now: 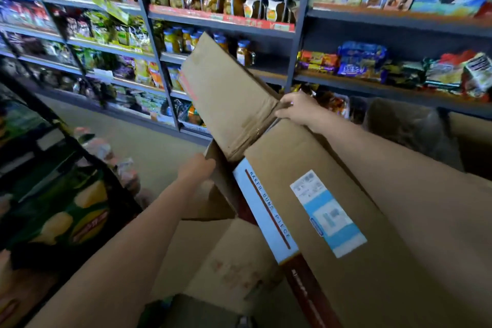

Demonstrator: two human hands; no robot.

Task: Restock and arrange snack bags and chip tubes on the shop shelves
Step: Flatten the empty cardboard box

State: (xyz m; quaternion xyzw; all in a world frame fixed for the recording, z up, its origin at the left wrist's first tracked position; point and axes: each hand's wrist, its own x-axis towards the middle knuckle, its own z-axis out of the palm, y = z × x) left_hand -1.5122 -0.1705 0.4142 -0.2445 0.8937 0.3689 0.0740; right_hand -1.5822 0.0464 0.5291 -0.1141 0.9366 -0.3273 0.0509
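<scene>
Filling the lower right of the view, a large brown cardboard carton (332, 168) with a white edge strip printed "BAKED BUNS PIECE" and a blue-and-white shipping label lies tilted across other flattened brown cardboard boxes (213, 261). Its long brown top flap (226, 93) stands raised, angled up toward the grey metal shop shelves (298, 34). Right hand (295, 109) sits at the flap's hinge crease, fingers curled over the carton's far edge, gripping it. Left hand (198, 168) is at the carton's near corner, fingers bent round the cardboard edge; the fingertips are hidden behind it, so how tight the grip is cannot be told. Carton contents not visible. Colourful snack bags (359, 61) lie piled on the right middle shelf, more packets line the left shelves (106, 34). Green-and-yellow chip bags (66, 216) sit at lower left. Jars with plastic spoons (213, 0) fill the centre shelf, all blurred.
</scene>
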